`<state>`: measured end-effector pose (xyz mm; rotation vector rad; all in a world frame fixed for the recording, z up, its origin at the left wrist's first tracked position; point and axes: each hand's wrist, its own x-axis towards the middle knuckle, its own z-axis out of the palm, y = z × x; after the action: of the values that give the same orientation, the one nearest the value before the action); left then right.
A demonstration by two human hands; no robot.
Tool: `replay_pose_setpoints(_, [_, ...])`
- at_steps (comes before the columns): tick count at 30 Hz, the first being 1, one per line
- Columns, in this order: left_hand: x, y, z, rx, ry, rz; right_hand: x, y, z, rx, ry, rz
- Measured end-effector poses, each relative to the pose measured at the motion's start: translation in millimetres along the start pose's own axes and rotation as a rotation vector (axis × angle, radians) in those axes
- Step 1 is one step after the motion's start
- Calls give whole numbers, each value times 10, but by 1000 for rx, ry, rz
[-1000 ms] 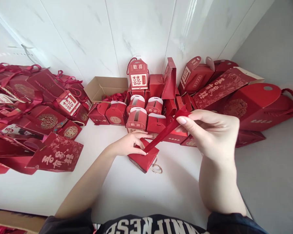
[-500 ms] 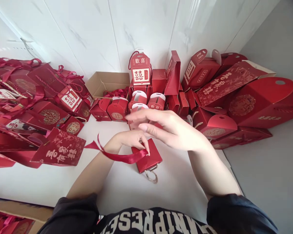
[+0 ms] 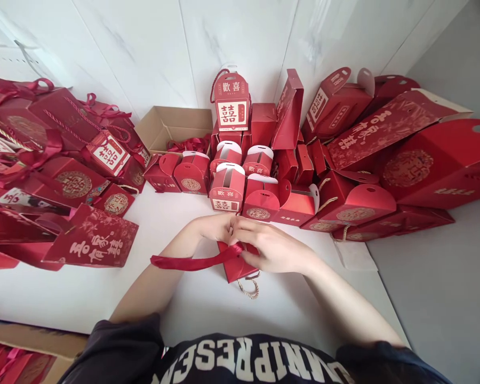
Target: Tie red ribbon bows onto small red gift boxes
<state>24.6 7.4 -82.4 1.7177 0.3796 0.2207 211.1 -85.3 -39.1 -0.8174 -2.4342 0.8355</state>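
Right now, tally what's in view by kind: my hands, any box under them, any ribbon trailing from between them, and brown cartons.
Hands: 2 (left hand, right hand)
Red box under them: 1
Ribbon trailing: 1
Brown cartons: 2 (back carton, partly cropped lower-left carton)
Total: 6

Crimson ribbon (image 3: 196,262), red box (image 3: 232,268), beige cord (image 3: 257,290), white wall (image 3: 240,32) — grey-veined, black shirt (image 3: 240,365) — white-lettered

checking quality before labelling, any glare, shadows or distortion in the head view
All in the head view: pale glare on the marbled wall; soft shading on the white table near the red box; wall seams splaying, suggesting wide-angle distortion.
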Motion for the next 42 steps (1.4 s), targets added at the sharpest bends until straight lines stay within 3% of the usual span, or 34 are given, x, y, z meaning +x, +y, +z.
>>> replay_pose_setpoints(3, [-2,-17,-8,6,-137,-26,4,15,21,31,38,0])
replay_pose_setpoints(6, [-8,-22,-15,-8,-172,-28,0,21,42,116,132,84])
replay_pose_setpoints(11, [-32,9,-10,32,-181,-6,-136,61,34,348,501,308])
replay_pose_setpoints(16, [-26,2,-36,101,-202,-42,-506,196,-107,411,847,445])
replay_pose_setpoints(19, [-20,-7,-49,124,-206,-46,-793,308,-181,438,930,609])
replay_pose_setpoints(21, [-21,1,-50,130,-210,-32,-978,362,-225,466,878,742])
replay_pose_setpoints(23, [-24,17,-48,148,-212,-29,-1120,372,-266,374,578,965])
replay_pose_setpoints(25, [-28,32,-47,182,-207,-41,-1184,331,-298,100,240,1147])
replay_pose_setpoints(27, [-31,40,-47,216,-206,-59,-1142,256,-305,-228,142,1195])
replay_pose_setpoints(29, [-31,42,-45,221,-206,-78,-998,181,-281,-354,281,1047])
replay_pose_setpoints(31, [-31,44,-40,195,-197,-87,-788,130,-226,-224,377,748])
replay_pose_setpoints(34, [-31,58,-25,154,-176,-75,-469,108,-113,15,250,424])
replay_pose_setpoints(38, [-25,78,-5,135,-176,-53,-223,118,-2,78,128,317])
replay_pose_setpoints(42, [-11,61,6,120,-177,-26,-167,99,4,236,77,300])
